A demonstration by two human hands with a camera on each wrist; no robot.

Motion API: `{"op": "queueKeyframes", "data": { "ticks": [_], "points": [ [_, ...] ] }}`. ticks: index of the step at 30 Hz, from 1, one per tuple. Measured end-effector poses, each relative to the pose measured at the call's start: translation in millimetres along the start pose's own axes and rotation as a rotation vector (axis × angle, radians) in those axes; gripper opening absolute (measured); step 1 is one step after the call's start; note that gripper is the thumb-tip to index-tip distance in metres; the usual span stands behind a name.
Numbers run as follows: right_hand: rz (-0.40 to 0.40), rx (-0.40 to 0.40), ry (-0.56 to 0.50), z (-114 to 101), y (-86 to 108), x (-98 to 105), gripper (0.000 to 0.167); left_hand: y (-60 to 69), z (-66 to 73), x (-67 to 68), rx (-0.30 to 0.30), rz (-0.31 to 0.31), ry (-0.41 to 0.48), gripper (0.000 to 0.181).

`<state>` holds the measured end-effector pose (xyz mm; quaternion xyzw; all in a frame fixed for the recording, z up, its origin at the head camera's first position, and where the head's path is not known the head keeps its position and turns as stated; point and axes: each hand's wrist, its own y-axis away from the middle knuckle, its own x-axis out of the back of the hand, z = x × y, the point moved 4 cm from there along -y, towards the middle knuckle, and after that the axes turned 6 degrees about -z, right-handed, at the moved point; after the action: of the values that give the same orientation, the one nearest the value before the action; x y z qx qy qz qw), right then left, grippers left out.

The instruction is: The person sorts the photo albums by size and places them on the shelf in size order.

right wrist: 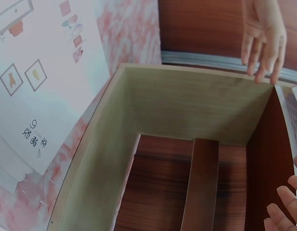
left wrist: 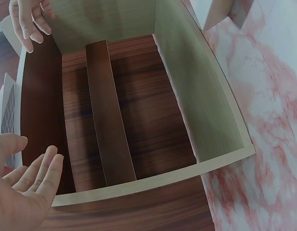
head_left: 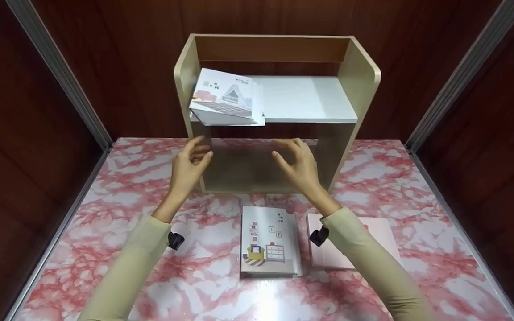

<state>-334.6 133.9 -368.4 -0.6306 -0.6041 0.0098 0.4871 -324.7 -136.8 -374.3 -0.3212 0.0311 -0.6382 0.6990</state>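
- Beyond the left hand (head_left: pixel 188 162) and right hand (head_left: pixel 302 168): bookcase (head_left: pixel 357 82) of smooth, matt wood-look board
- Above the left hand: paper books (head_left: pixel 221 91), covers smooth with a sheen
- Beneath both hands: tabletop (head_left: pixel 203 281), smooth and glossy
- Behind both hands: sleeves (head_left: pixel 127 263), matt cloth
- Wide of both hands: dull metal rails (head_left: pixel 464 71)

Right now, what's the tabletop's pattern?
Reddish-pink and white marbling on the tabletop; clearest in head view.

2 hands (right wrist: pixel 265 41) at right | wooden shelf (right wrist: pixel 187 98) | illustrated book (right wrist: pixel 52 103), left | marbled tabletop (right wrist: pixel 131 29)
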Motion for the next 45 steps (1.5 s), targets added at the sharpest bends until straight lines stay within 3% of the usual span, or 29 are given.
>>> {"op": "queueKeyframes", "data": {
  "ticks": [8, 26, 45],
  "points": [
    [-0.004, 0.009, 0.003, 2, 4.0, -1, 0.031, 2.2, -0.5, -5.9, -0.047, -0.01, 0.032, 0.041],
    [-0.032, 0.0, 0.021, 10, 11.0, -4, 0.03, 7.4, -8.2, -15.2, 0.014, -0.061, 0.031, 0.042],
    [-0.089, -0.031, 0.031, 16, 19.2, -6, 0.03, 10.6, -14.2, -20.1, 0.001, -0.091, -0.033, 0.041]
  ]
}}
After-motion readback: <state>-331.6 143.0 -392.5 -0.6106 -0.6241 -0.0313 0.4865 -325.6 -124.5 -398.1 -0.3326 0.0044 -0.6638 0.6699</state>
